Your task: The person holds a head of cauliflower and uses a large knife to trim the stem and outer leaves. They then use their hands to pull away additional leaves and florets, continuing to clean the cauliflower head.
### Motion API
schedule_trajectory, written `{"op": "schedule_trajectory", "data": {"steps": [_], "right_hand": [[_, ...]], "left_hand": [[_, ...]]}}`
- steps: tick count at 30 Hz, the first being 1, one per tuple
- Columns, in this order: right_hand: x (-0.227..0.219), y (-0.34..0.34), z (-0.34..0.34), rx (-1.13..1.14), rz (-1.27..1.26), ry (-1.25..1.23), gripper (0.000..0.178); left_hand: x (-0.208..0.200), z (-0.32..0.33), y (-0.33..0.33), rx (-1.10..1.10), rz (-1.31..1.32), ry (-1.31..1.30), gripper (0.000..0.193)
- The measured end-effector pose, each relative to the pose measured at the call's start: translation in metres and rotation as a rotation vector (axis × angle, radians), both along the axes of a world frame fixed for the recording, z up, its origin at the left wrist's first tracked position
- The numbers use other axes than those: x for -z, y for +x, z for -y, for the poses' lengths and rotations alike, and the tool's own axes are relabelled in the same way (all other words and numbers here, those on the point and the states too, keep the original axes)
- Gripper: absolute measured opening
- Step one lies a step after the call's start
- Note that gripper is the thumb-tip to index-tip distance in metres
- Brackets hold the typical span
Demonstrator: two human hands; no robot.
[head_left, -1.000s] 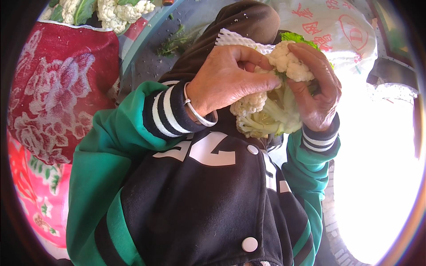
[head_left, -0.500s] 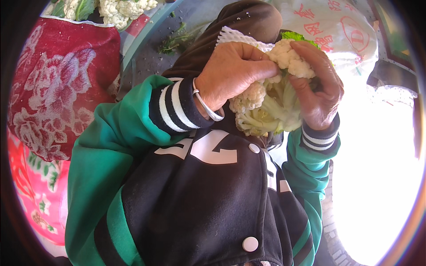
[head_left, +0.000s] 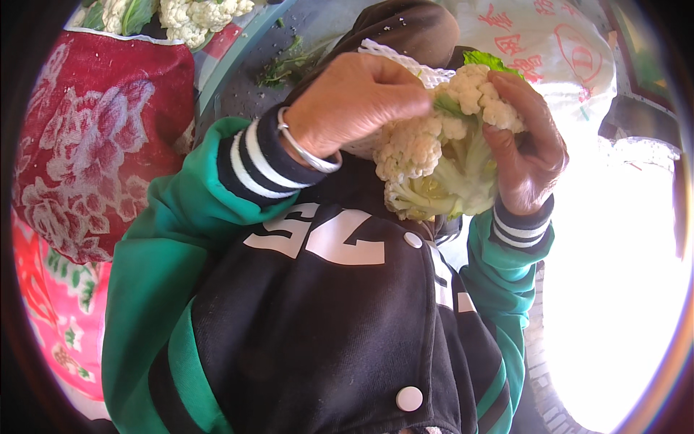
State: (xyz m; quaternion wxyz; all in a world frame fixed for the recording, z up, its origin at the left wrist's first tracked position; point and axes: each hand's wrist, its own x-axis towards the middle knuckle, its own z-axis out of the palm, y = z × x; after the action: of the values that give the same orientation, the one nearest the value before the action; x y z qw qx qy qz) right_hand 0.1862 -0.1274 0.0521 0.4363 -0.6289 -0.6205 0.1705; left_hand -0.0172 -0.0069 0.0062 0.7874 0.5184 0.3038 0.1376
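Note:
A head of cauliflower (head_left: 473, 163) with pale florets, thick stems and a little green leaf at its top is in front of my chest. My right hand (head_left: 531, 141) grips it from the right side, thumb and fingers pressed on the upper florets. Just left of the florets is my left hand (head_left: 358, 101), thumb and fingers drawn together; what they pinch, if anything, is hidden. A white foam net sleeve (head_left: 416, 69) shows behind and below the left hand, partly covered by it.
More cauliflower (head_left: 195, 20) with leaves lies at the far left. Beside it are a dark red flowered cloth (head_left: 108, 137) and a pink patterned cloth (head_left: 65, 318). A white sack with red print (head_left: 506, 29) stands beyond my knee (head_left: 416, 25). Green scraps (head_left: 289, 65) litter the ground.
My left hand has come off the florets and moved left and slightly up, uncovering more of the cauliflower's left side. The right hand still holds the head, shifted slightly right.

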Motion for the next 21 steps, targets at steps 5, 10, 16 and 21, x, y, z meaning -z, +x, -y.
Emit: {"op": "schedule_trajectory", "data": {"steps": [5, 10, 16, 21], "right_hand": [[0.000, 0.000, 0.001, -0.001, -0.028, 0.001, 0.041], [0.001, 0.000, 0.002, 0.011, -0.023, 0.010, 0.041], [-0.001, -0.002, -0.011, -0.019, -0.009, -0.051, 0.040], [0.006, -0.008, -0.029, -0.097, -0.028, -0.068, 0.036]], "left_hand": [[0.012, -0.034, -0.023, -0.091, 0.068, 0.074, 0.029], [0.052, -0.076, -0.054, -0.282, -0.099, 0.412, 0.023], [0.026, -0.051, -0.029, -0.252, -0.002, 0.519, 0.021], [0.018, -0.030, -0.008, 0.041, 0.127, 0.706, 0.058]]}}
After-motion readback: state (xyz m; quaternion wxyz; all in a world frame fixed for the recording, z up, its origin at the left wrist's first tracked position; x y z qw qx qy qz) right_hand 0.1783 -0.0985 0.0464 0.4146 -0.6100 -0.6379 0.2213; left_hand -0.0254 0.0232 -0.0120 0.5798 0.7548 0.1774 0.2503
